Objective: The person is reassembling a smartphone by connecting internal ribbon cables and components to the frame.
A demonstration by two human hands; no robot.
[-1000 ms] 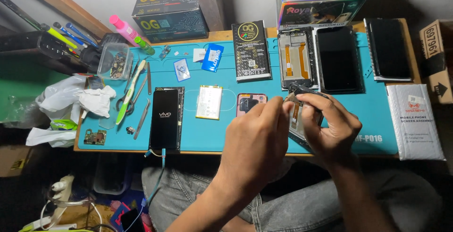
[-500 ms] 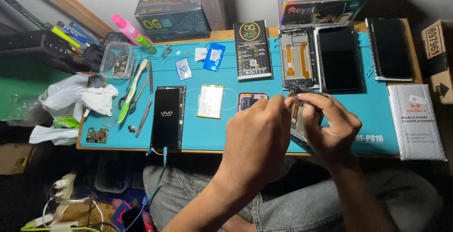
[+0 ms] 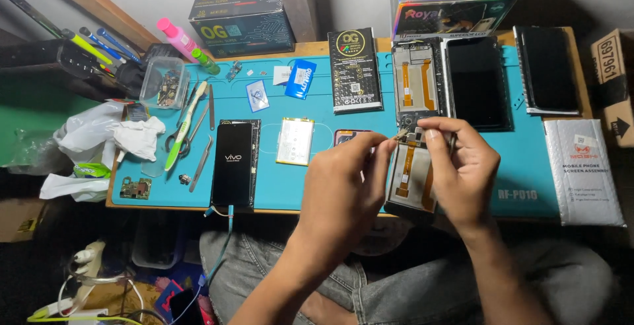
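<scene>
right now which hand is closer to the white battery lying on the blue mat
Left. The left hand hovers just right of the white battery, a small gap between them. The right hand is farther right, past the opened phone frame.

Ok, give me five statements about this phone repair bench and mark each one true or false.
1. Both hands work at the top end of the opened phone frame with orange flex cables. True: the left hand and right hand meet there.
2. The work mat is red. False: it is blue.
3. A phone with a black screen lies left of the flat battery. True.
4. The pink bottle stands at the mat's right edge. False: it lies at the far left corner.
5. The scissors are in the right hand. False: they lie on the mat's left side among the other tools.
</scene>
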